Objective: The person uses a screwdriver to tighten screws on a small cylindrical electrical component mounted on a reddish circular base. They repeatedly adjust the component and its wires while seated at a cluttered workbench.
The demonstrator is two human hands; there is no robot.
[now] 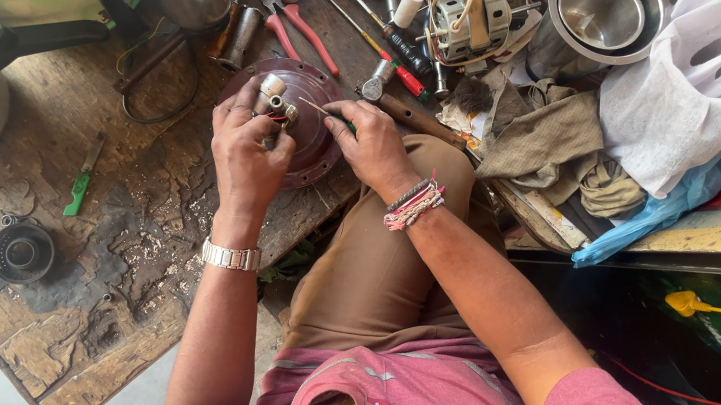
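Apparently mid-job, the person sits at a worn wooden desk with both hands on a round maroon housing a little above the centre of the frame, near the desk's front edge. The left hand has its fingers curled shut around a small silver metal part at the top of the housing, steadying it. The right hand pinches a thin pointed tool, its fingers closed tight on the handle and its tip reaching in toward the metal part. Judging from this, the housing is lying open and the fine work at its hub is under way; nothing suggests it is closed up again. A motor with bare windings rests apart at the upper centre, and red-handled pliers and a screwdriver lie just beyond the housing, so some reassembly probably remains. A small black round part sits well apart at the left, with a green-handled tool nearby. Steel bowls, rags and a white bag crowd the right side.
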